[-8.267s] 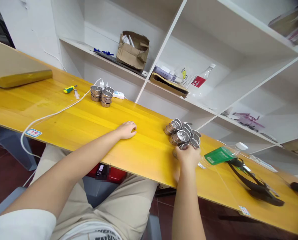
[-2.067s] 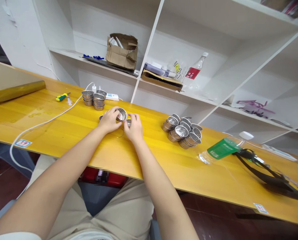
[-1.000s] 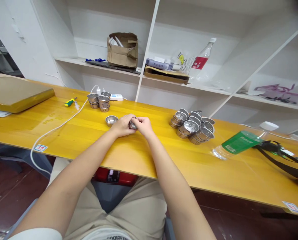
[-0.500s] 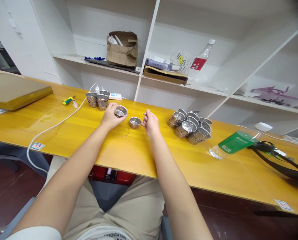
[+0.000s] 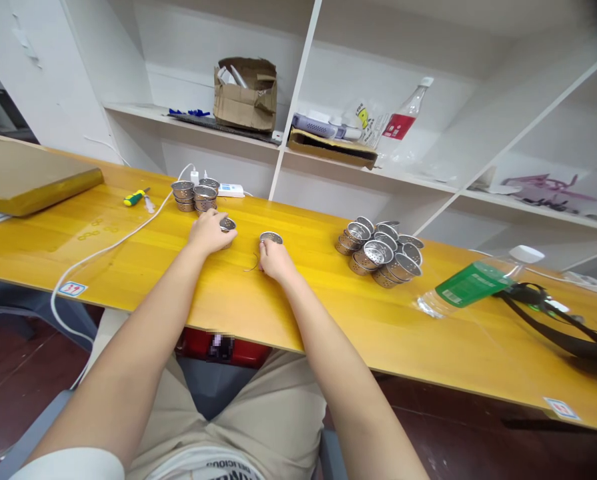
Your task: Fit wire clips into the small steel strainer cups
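Observation:
Round a small perforated metal cup (image 5: 227, 225), my left hand (image 5: 207, 233) is closed, close to the stacked cups at the back left. The cup is partly hidden by the fingers. My right hand (image 5: 277, 261) is closed in a pinch right in front of another small metal cup (image 5: 271, 237), covering its near side. What those fingertips hold, if anything, is hidden. A thin curved wire (image 5: 256, 261) lies on the yellow table (image 5: 238, 297), just left of the right fingertips.
Stacked perforated cups (image 5: 183, 193) stand at the back left, and a bigger cluster of cups (image 5: 378, 247) at the right. A tilted bottle with a green label (image 5: 473, 283), a black strap (image 5: 553, 327), a green-yellow screwdriver (image 5: 135, 198) and a white cable (image 5: 113, 252) are also on the table.
My left hand has moved left and slightly down with its cup, toward the stacked cups. The right hand has moved left and down, from beside the other cup to in front of it.

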`<state>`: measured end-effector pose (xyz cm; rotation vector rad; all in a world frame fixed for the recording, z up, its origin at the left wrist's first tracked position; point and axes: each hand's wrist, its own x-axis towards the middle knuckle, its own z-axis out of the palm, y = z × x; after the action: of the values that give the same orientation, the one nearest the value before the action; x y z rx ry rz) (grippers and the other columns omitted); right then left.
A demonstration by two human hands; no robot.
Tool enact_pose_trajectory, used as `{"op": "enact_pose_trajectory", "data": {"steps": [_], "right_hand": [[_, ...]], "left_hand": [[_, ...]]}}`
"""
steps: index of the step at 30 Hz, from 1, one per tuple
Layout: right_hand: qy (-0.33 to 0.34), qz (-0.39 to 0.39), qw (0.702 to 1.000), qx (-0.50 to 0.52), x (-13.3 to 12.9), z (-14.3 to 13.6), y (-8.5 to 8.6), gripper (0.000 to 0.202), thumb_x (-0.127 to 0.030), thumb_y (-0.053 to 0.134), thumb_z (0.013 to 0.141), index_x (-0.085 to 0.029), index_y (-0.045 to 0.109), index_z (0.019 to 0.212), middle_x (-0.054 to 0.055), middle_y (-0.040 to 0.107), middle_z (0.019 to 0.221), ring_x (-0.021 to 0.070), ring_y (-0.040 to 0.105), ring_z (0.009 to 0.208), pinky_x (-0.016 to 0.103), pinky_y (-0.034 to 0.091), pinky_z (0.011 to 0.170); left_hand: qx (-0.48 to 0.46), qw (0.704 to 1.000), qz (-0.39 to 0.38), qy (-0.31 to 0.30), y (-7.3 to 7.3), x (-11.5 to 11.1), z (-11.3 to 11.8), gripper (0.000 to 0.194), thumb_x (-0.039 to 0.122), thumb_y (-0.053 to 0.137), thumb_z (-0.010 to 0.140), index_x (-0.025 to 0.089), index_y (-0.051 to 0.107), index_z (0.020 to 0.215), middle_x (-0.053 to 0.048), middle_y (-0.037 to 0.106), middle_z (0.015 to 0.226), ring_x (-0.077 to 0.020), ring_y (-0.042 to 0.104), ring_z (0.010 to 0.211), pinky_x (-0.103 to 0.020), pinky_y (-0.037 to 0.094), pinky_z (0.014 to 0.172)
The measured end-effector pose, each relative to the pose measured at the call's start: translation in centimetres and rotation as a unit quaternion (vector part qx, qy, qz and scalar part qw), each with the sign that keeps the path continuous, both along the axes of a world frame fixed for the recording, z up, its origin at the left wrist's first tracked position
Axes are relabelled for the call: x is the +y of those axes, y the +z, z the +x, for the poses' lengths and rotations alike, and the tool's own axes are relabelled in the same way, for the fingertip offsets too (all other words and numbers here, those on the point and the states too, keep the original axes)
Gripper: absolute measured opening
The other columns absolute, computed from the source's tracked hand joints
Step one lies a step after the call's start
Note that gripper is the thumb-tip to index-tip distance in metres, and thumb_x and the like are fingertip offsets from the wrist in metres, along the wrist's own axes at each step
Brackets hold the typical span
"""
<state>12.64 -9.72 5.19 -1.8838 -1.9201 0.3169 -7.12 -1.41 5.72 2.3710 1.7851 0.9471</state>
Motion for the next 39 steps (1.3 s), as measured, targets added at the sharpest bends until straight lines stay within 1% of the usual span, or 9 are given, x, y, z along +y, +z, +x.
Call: {"op": "enact_pose_trajectory", "data": {"steps": [4,7,11,17,26,31,33,35,39], "right_hand": [[0.022,0.01,1.0,-0.015,0.2,0.0,-0.2,0.033,-0.028,0.037,0.107,-0.017,0.068,0.106,0.016,0.075,0.107,0.0251,0.069,0.098,0.031,0.048,0.086],[0.009,0.015,0.999,-0.033,0.2,0.0,-0.4,0.032,-0.027,0.039,0.105,-0.016,0.069,0.106,0.018,0.074,0.109,0.0282,0.07,0.1,0.034,0.049,0.086],[-0.01,0.003,0.999,-0.05,-0.1,0.0,-0.6,0.032,-0.028,0.041,0.105,-0.015,0.069,0.112,0.022,0.073,0.11,0.0317,0.07,0.1,0.039,0.05,0.087],[-0.025,-0.031,0.998,-0.056,-0.3,-0.4,-0.6,0.031,-0.024,0.043,0.102,-0.012,0.066,0.121,0.025,0.072,0.113,0.0333,0.071,0.103,0.042,0.051,0.088],[-0.02,-0.031,0.997,-0.062,-0.3,-0.4,-0.8,0.026,-0.023,0.047,0.1,-0.013,0.067,0.115,0.026,0.072,0.115,0.0336,0.071,0.106,0.042,0.052,0.089],[-0.021,-0.031,0.997,-0.069,-0.4,-0.5,-0.6,0.027,-0.027,0.051,0.099,-0.013,0.068,0.114,0.026,0.072,0.113,0.0345,0.071,0.103,0.042,0.052,0.086],[-0.027,-0.011,0.997,-0.074,-0.4,-0.4,-0.4,0.028,-0.03,0.05,0.099,-0.015,0.07,0.112,0.023,0.073,0.11,0.0338,0.071,0.1,0.041,0.051,0.085],[-0.044,0.031,0.996,-0.071,-0.5,-0.1,-0.1,0.03,-0.034,0.048,0.101,-0.017,0.07,0.111,0.019,0.073,0.107,0.0324,0.07,0.098,0.041,0.051,0.085],[-0.075,0.122,0.987,-0.072,-0.4,0.7,-0.1,0.033,-0.04,0.051,0.1,-0.019,0.068,0.119,0.016,0.069,0.117,0.0296,0.064,0.106,0.038,0.048,0.091]], "left_hand": [[0.021,1.0,-0.012,-0.016,-0.2,0.1,0.0,0.056,0.046,0.063,0.077,0.021,0.069,0.127,-0.013,0.063,0.129,-0.0347,0.06,0.122,-0.044,0.047,0.11],[0.029,0.999,-0.005,-0.033,-0.8,0.5,0.0,0.059,0.045,0.062,0.077,0.021,0.067,0.131,-0.015,0.061,0.134,-0.0378,0.056,0.126,-0.049,0.045,0.112],[0.021,0.999,-0.006,-0.047,-1.7,1.5,-0.2,0.064,0.045,0.063,0.077,0.02,0.064,0.136,-0.019,0.057,0.137,-0.0419,0.053,0.127,-0.056,0.044,0.111],[0.007,0.996,0.007,-0.088,-2.8,2.8,-0.8,0.065,0.05,0.062,0.08,0.019,0.061,0.138,-0.018,0.054,0.138,-0.0396,0.048,0.132,-0.053,0.04,0.115],[0.004,0.994,-0.035,-0.099,-2.8,3.1,-1.0,0.078,0.058,0.059,0.083,0.017,0.052,0.149,-0.02,0.047,0.148,-0.0417,0.042,0.14,-0.054,0.035,0.119],[0.012,0.994,-0.043,-0.104,-2.6,3.0,-1.1,0.079,0.058,0.059,0.083,0.016,0.051,0.149,-0.022,0.046,0.15,-0.0432,0.041,0.142,-0.056,0.034,0.118],[0.021,0.993,-0.047,-0.105,-2.5,2.8,-1.1,0.082,0.061,0.059,0.082,0.016,0.049,0.15,-0.022,0.044,0.151,-0.0433,0.039,0.143,-0.055,0.033,0.12],[0.019,0.993,-0.048,-0.102,-2.5,2.7,-1.1,0.086,0.065,0.057,0.082,0.015,0.049,0.151,-0.022,0.044,0.151,-0.0432,0.038,0.144,-0.054,0.032,0.121],[-0.006,0.994,-0.04,-0.102,-2.7,2.8,-0.9,0.081,0.068,0.049,0.087,0.016,0.051,0.149,-0.021,0.047,0.148,-0.0412,0.04,0.144,-0.054,0.031,0.121]]}}
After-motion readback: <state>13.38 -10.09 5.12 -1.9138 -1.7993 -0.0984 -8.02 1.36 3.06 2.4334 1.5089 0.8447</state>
